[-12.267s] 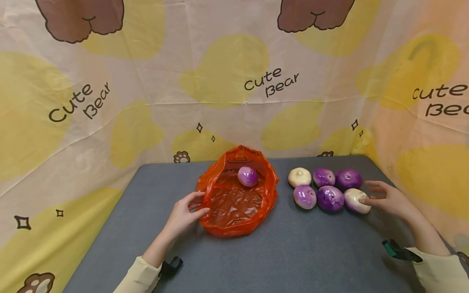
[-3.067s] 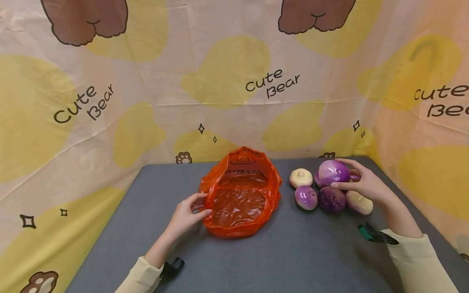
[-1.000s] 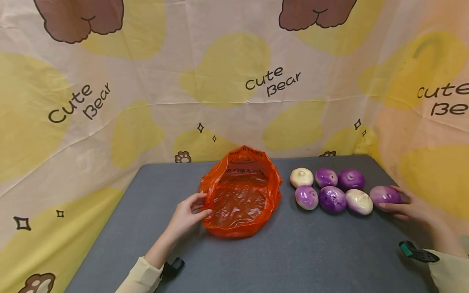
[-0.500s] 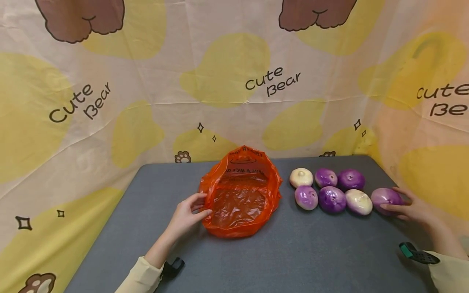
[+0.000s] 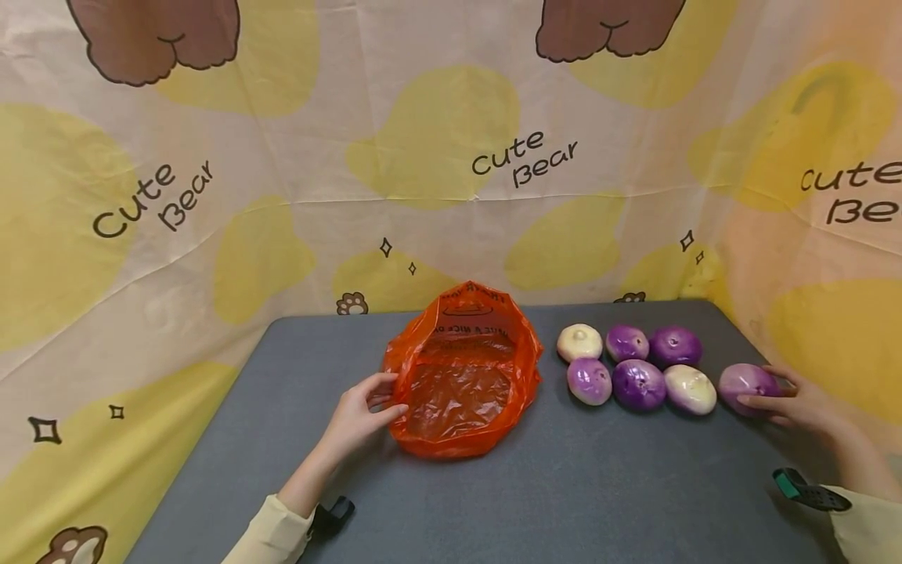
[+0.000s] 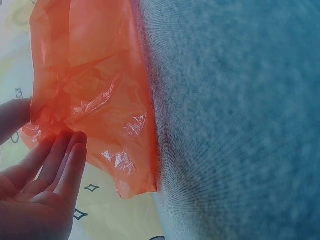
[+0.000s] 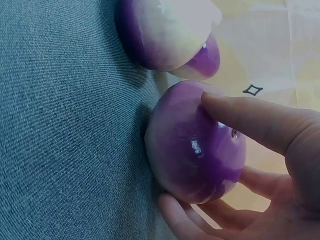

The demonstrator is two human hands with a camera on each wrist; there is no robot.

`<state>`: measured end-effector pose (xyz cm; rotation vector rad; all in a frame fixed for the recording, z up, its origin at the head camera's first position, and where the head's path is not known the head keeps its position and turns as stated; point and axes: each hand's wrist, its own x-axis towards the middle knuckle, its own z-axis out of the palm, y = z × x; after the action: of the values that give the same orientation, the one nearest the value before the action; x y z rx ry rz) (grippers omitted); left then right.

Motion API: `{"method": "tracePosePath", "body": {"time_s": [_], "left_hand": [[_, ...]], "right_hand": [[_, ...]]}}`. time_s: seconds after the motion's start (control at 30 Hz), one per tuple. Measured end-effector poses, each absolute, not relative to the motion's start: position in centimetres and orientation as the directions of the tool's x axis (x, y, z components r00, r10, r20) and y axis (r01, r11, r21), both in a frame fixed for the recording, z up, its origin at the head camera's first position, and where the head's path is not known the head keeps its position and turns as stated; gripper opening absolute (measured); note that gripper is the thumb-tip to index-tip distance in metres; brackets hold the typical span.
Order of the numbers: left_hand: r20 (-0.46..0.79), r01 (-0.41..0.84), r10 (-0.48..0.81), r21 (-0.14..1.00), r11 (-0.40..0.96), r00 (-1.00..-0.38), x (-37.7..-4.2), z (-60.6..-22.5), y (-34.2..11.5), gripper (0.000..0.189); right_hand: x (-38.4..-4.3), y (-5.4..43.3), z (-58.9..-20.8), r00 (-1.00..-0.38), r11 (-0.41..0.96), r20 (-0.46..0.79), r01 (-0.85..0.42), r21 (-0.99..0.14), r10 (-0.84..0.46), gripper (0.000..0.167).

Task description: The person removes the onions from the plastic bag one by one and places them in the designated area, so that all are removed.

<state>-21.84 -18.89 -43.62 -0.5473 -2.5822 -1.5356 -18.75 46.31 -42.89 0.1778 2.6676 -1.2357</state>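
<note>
My left hand grips the left rim of an orange-red plastic bag, thumb and fingers on either side of the film. The bag stands with its mouth wide towards me, and dark print shows on its inner back wall. In the left wrist view the fingers lie along the bag's outside. At the far right my right hand holds a glossy purple turnip that sits on the table. The right wrist view shows the thumb across this turnip and the other fingers around its side. A white-and-purple turnip lies just left of it.
Several more turnips form two rows, among them a cream one, a dark purple one and a lighter purple one. Behind and beside the grey table hangs a printed cloth.
A turnip seen in the bag 12.3 s ago no longer shows there. My right hand has carried a turnip from above the back row to the front row's right end, then slightly right.
</note>
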Motion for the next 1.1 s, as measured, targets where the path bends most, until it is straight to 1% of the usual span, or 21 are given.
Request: {"method": "tracePosePath", "body": {"time_s": [0.23,0.47,0.6,0.7,0.9,0.97,1.1], "left_hand": [[0.245,0.338,0.257,0.832,0.439,-0.935,-21.8,-43.6,-18.9,0.048],[0.222,0.312,0.246,0.843,0.438,-0.944,-21.8,-43.5,-19.0,0.048],[0.21,0.299,0.238,0.846,0.442,-0.948,-21.5,-43.0,-18.7,0.047],[0.199,0.288,0.239,0.852,0.437,-0.95,-21.1,-42.4,-18.5,0.047],[0.251,0.337,0.25,0.845,0.415,-0.935,-21.2,-42.6,-18.8,0.047],[0.262,0.346,0.248,0.844,0.41,-0.933,-21.3,-42.9,-19.0,0.047],[0.241,0.302,0.189,0.84,0.452,-0.952,-21.7,-42.8,-19.5,0.048]], "right_hand": [[-19.1,45.7,-43.2,-0.978,0.62,-0.208,0.183,-0.763,0.033,0.085],[-19.5,45.5,-43.1,-0.977,0.637,-0.213,0.184,-0.748,0.033,0.087],[-19.5,45.9,-43.1,-0.977,0.626,-0.212,0.181,-0.758,0.027,0.086],[-19.5,46.1,-43.1,-0.976,0.62,-0.216,0.183,-0.763,0.023,0.088],[-19.3,46.3,-42.9,-0.973,0.629,-0.23,0.195,-0.753,0.026,0.088],[-19.3,46.3,-42.6,-0.968,0.635,-0.248,0.216,-0.742,0.04,0.09],[-18.9,46.0,-41.9,-0.963,0.689,-0.254,0.242,-0.683,0.087,0.099]]}}
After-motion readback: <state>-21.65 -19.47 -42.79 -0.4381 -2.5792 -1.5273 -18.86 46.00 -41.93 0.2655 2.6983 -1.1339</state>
